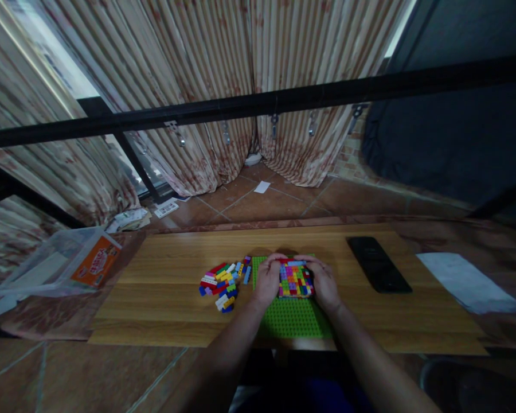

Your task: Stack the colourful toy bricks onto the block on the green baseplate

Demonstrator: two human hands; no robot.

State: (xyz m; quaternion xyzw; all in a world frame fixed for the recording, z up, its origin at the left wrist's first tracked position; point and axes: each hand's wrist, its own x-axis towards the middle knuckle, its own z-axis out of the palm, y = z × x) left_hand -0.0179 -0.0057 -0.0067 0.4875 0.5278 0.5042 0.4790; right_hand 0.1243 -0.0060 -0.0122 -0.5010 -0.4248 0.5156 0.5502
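Observation:
A multicoloured block of toy building bricks (296,280) sits over the upper part of a green studded baseplate (294,318). My left hand (268,280) grips its left side, fingers curled round the far edge. On the opposite side my right hand (324,281) holds it too, with the fingertips near a light blue brick along the far rim. Whether the block touches the baseplate is hard to tell. Left of the plate lies a loose pile of coloured bricks (223,281), in red, yellow, blue, white and green.
A black phone (379,264) lies on the wooden board (163,287) at the right. Beyond the board's right end is a white sheet (470,281). A clear plastic box (47,264) with an orange label stands at the left. A dark rail (223,108) crosses before the curtains (206,51).

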